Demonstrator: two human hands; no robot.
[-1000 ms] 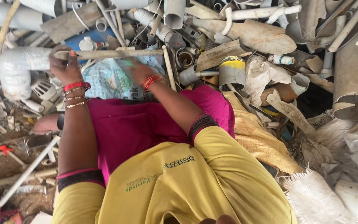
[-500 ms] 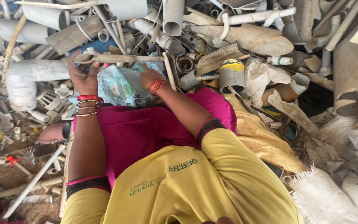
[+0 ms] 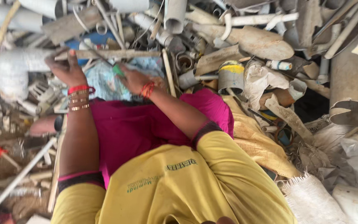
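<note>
scrap pipe pile [image 3: 270, 45] all around, loose and jagged. left hand [image 3: 67, 68] clamped on the flat dirty strip [image 3: 112, 54], right hand [image 3: 133, 79] pinching a small green piece [image 3: 118, 69] just below it. risk: broken edges cutting fingers, pile sliding.

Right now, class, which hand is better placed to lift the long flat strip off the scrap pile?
Left, probably. The left hand grips the long flat strip near its end; the right hand lies lower, on the crumpled bluish bag, off the strip.
</note>
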